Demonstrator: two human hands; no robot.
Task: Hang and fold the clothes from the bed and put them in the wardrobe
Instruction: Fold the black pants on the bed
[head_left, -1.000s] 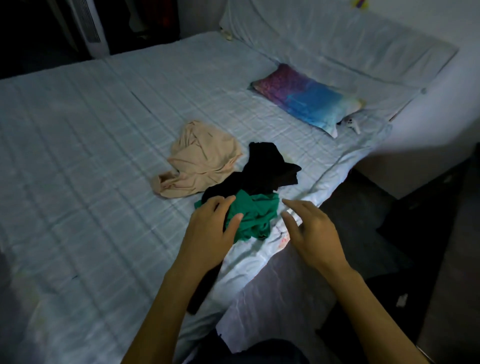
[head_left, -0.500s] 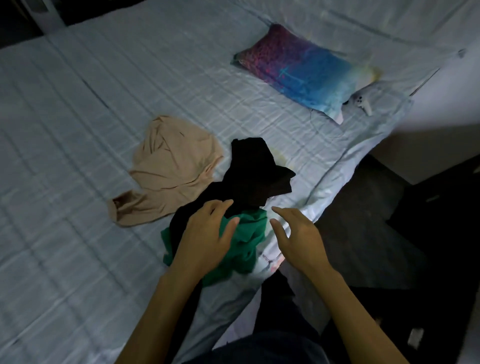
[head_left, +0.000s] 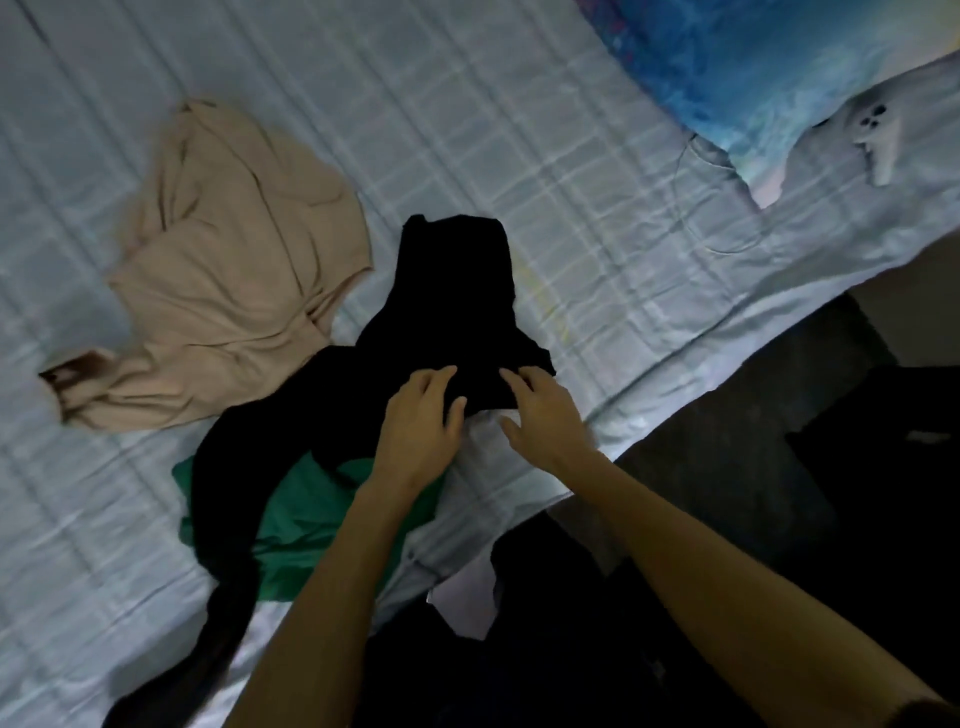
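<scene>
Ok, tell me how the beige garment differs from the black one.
The beige garment lies untouched; the black garment has the left hand and right hand on it. The beige garment rests directly on the bed; the black garment drapes over a green garment. Both are crumpled.

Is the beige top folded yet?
Not folded. The beige top lies crumpled in loose wrinkles on the bed sheet, one sleeve trailing left.

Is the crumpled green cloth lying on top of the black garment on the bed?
No, the black garment drapes across the green cloth and covers part of it.
</scene>
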